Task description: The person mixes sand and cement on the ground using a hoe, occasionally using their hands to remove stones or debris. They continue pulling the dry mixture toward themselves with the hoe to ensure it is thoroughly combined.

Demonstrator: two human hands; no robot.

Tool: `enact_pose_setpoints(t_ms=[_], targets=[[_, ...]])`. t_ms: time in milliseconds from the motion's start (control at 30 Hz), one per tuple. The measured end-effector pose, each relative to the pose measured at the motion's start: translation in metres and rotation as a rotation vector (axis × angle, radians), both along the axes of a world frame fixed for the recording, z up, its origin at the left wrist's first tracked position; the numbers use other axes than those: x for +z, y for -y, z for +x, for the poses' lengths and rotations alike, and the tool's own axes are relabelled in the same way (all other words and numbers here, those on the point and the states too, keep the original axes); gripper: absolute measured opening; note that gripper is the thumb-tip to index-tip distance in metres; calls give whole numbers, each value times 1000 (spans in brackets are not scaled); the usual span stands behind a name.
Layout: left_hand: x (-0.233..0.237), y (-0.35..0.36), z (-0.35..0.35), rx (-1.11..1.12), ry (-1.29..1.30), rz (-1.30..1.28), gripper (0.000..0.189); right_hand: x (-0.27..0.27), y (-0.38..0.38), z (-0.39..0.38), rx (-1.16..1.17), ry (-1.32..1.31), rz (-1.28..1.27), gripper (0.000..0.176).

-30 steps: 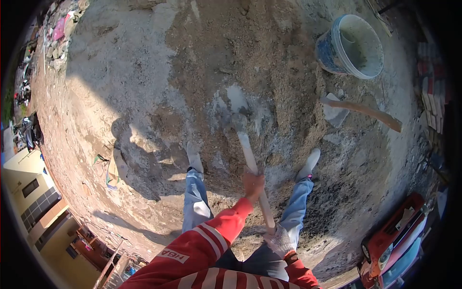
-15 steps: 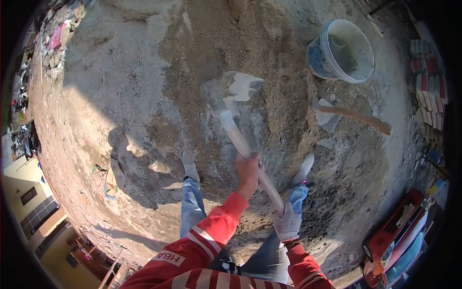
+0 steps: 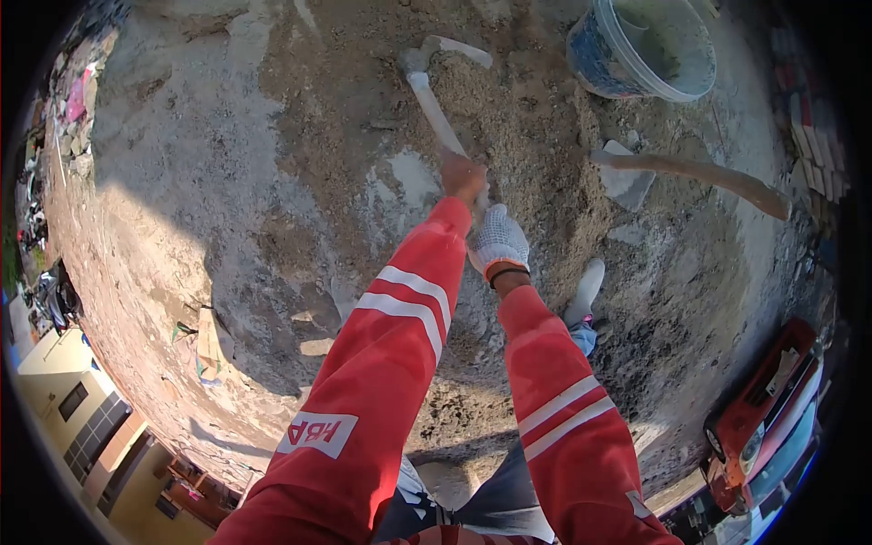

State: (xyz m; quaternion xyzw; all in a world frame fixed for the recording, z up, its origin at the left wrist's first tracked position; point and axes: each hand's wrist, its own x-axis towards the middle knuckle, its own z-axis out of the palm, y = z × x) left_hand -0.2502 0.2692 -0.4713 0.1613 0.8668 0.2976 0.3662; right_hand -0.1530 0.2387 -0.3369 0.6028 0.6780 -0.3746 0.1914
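A hoe (image 3: 438, 113) with a pale, dusty handle reaches out in front of me, its blade (image 3: 463, 50) down on the loose sandy soil. My bare left hand (image 3: 462, 177) is wrapped round the middle of the handle. Closer to my body, my right hand (image 3: 500, 238), in a whitish knitted glove with an orange cuff, grips the rear of the same handle. Both arms are stretched forward. Part of the blade's edge is hidden in the soil. Below it lies a pale grey patch (image 3: 413, 177) of ground.
Right of the hoe, a second hoe (image 3: 699, 170) with a brown wooden handle lies on the ground. Beyond it stands a white-rimmed bucket (image 3: 609, 54) with greyish residue inside. My right boot (image 3: 589, 283) is planted near the soil. A red car (image 3: 758, 409) is at the lower right.
Both hands have moved forward, away from my body, carrying the hoe with them. Its blade, earlier nearer and face-on, now rests farther out on the soil, seen edge-on.
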Motion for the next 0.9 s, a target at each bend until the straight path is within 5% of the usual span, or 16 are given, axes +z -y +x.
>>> enact_pose_setpoints(t_ms=[133, 233, 267, 300, 367, 400, 467, 567, 633, 733, 900], targets=[[42, 33, 10, 312, 282, -49, 83, 57, 53, 44, 26, 115, -110, 39], [23, 96, 27, 419, 453, -10, 57, 93, 115, 87, 7, 164, -155, 32], [-55, 150, 45, 494, 664, 86, 51, 108, 135, 104, 27, 179, -162, 30], [-5, 162, 59, 564, 633, -41, 45, 123, 152, 122, 47, 195, -172, 28], [-13, 240, 100, 663, 846, -12, 16, 160, 177, 158, 182, 238, -207, 27], [30, 253, 117, 806, 914, -51, 10, 184, 185, 176, 204, 241, -231, 28], [113, 281, 143, 976, 1171, 144, 15, 233, 201, 213, 298, 270, -214, 29], [192, 307, 201, 1195, 1261, -3, 16, 303, 190, 247, 193, 376, -459, 30], [223, 307, 234, 1249, 1189, -81, 17, 307, 211, 312, 229, 384, -413, 27], [246, 287, 239, 1322, 1153, -82, 17, 308, 194, 313, 182, 484, -432, 26], [236, 179, 112, 889, 818, 199, 17, 185, 195, 260, 119, 138, -66, 31]])
